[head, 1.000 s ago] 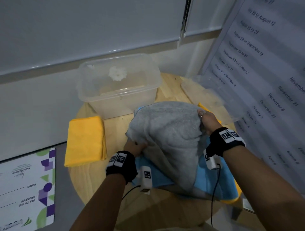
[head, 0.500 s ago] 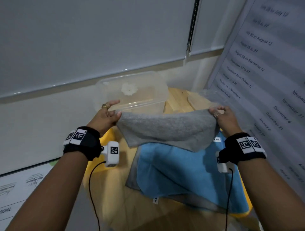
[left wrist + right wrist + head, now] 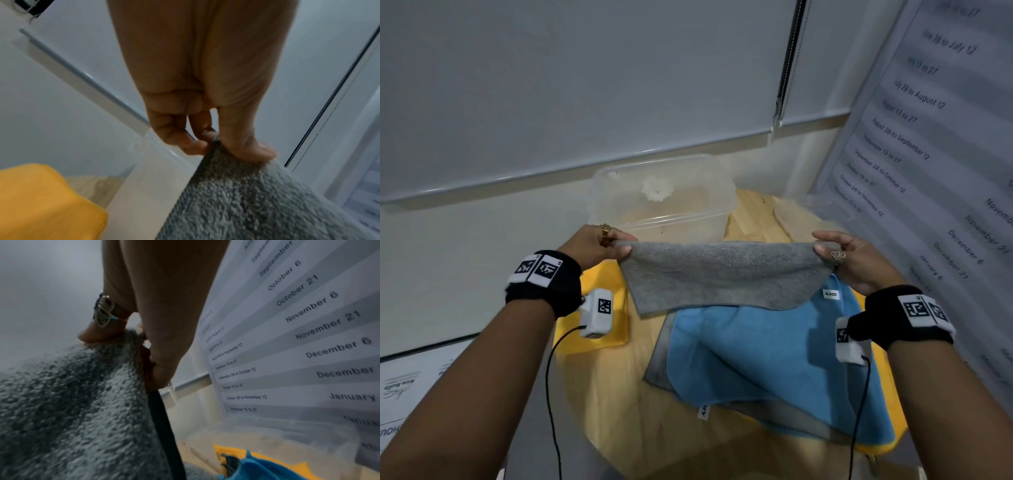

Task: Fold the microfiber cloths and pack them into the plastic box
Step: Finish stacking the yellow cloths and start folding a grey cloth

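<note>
A blue cloth [image 3: 756,353] lies spread on the round wooden bench [image 3: 619,394], nearest the person. Above its far edge hangs the grey cloth [image 3: 722,274], stretched between both grips: the left hand [image 3: 599,245] pinches one top corner, the right hand [image 3: 856,257] the other. Beyond the blue cloth stands the clear plastic box [image 3: 664,219]; left of it lies a folded yellow cloth [image 3: 602,298].

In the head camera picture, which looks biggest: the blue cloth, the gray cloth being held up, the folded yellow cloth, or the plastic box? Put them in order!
1. blue cloth
2. gray cloth, though it hangs nearer the camera
3. plastic box: close to the gray cloth, so unsure
4. folded yellow cloth, partly hidden behind the left wrist
</note>
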Tool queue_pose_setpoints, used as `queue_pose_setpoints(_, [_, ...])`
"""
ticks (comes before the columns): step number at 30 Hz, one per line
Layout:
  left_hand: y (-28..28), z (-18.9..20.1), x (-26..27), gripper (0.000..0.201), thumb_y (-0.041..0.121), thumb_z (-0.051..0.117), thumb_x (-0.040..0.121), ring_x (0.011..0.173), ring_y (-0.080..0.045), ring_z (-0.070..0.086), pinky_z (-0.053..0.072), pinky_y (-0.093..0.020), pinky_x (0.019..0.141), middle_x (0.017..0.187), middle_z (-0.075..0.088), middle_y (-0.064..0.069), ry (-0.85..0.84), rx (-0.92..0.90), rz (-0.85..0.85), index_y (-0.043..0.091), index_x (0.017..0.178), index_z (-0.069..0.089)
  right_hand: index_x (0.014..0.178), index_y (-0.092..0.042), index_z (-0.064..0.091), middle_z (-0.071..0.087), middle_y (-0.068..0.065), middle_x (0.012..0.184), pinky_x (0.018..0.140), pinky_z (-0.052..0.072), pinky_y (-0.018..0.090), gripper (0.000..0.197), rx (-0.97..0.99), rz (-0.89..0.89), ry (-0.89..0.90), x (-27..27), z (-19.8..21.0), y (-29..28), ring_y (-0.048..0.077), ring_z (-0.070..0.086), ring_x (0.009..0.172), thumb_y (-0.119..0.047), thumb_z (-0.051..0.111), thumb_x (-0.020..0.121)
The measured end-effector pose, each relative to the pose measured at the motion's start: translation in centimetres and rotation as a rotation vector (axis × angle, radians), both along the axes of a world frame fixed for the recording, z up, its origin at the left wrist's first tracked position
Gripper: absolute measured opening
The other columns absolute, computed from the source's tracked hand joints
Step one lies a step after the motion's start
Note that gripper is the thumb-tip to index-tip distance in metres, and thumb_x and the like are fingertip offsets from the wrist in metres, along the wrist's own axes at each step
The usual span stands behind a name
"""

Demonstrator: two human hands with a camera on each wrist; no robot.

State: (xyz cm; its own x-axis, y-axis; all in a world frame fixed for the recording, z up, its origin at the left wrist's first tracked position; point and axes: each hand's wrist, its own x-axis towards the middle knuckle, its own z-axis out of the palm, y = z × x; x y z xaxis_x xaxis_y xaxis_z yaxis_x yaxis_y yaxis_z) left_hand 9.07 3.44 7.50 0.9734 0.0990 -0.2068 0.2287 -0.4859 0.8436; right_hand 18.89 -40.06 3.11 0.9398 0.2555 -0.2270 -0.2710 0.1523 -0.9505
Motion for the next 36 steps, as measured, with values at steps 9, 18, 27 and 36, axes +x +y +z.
queue_pose_setpoints(9, [-0.5,1.9,3.2,0.02,0.024,0.064,0.086,0.091,-0.03,0.061,0.042,-0.029,0.077,0.098,0.069,-0.012,-0.241,0.567,0.201,0.008,0.097,0.072,0.096,0.007,0.07,0.067,0.003,0.08,0.057,0.039,-0.001,0.029,-0.708,-0.219,-0.538,1.2,4.4,2.4,-0.017,0.054,0.057,0.008,0.075,0.068])
queue_pose_setpoints(18, [-4.3,-2.8,-2.7,0.012,0.009,0.068,0.082,0.053,0.005,0.06,0.052,-0.014,0.06,0.054,0.066,0.015,-0.426,-0.149,0.424,0.013,0.071,0.068,0.077,-0.021,0.067,0.07,-0.015,0.065,0.048,0.048,0.011,0.024,-0.251,-0.421,-0.228,-6.9,1.5,0.3,0.0,0.062,0.049,-0.042,0.072,0.068])
queue_pose_setpoints(27, [-6.9,-15.9,-10.7,0.067,0.035,0.067,0.058,0.075,-0.023,0.057,0.051,-0.04,0.078,0.068,0.055,-0.003,0.115,-0.041,0.426,0.008,0.119,0.057,0.128,-0.002,0.039,0.053,0.019,0.11,0.043,0.053,0.02,0.05,-0.261,-0.582,0.444,-14.1,-12.2,-0.8,0.024,0.055,0.063,0.001,0.063,0.085])
queue_pose_setpoints(36, [-7.0,-17.9,-12.4,0.048,0.008,0.075,0.075,0.074,-0.014,0.059,0.051,-0.017,0.066,0.079,0.059,-0.001,0.16,-0.021,0.365,0.003,0.117,0.056,0.103,-0.011,0.052,0.058,0.02,0.089,0.08,0.054,0.049,0.039,-0.69,-0.493,0.273,-14.2,-12.1,-2.6,0.033,0.06,0.084,-0.009,0.077,0.074])
